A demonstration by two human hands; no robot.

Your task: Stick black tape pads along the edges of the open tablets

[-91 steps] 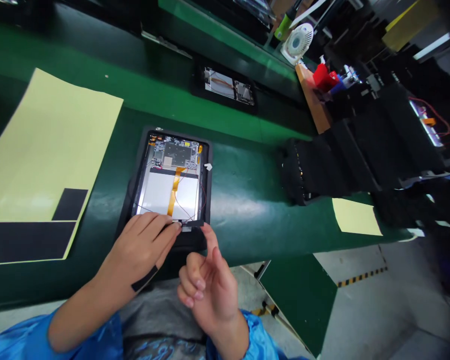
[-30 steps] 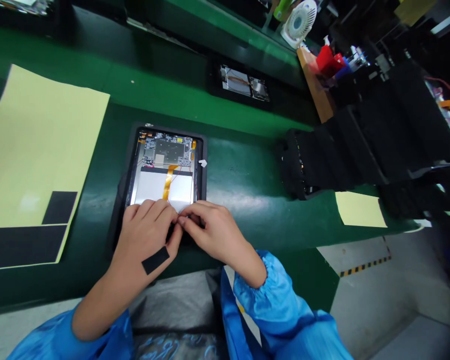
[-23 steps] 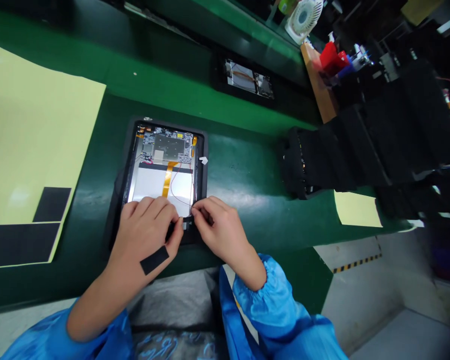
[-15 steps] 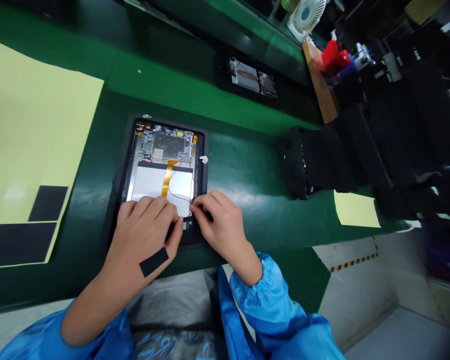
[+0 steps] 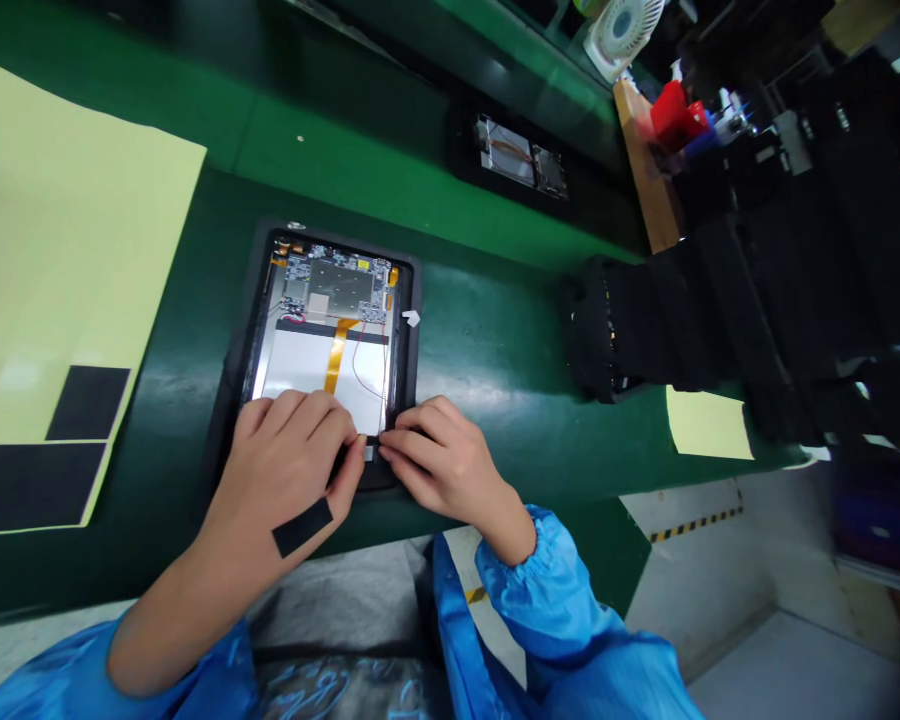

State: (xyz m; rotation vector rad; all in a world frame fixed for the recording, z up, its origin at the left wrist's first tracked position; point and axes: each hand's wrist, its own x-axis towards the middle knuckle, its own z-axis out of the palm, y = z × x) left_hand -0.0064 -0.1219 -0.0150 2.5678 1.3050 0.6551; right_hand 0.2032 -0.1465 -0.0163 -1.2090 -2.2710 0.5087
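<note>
An opened tablet lies on the green bench, its circuit board and silver battery exposed. An amber tape strip crosses the battery. A thin red wire loops over the battery and runs down its right side. My left hand rests over the tablet's lower left, thumb and forefinger pinched at the lower edge; what lies between them is hidden. Opposite it, my right hand pinches the wire near the lower right corner. A black tape piece sticks to the back of my left hand.
A yellow sheet with black tape pieces lies at left. Another opened device is on the far side. Black foam-like material covers the right, near a small yellow sheet. A white fan stands at the back.
My right hand has moved down along the tablet's right edge, nearer my left fingertips. The wire's loop is narrower and lies farther right. My left hand keeps its pinch.
</note>
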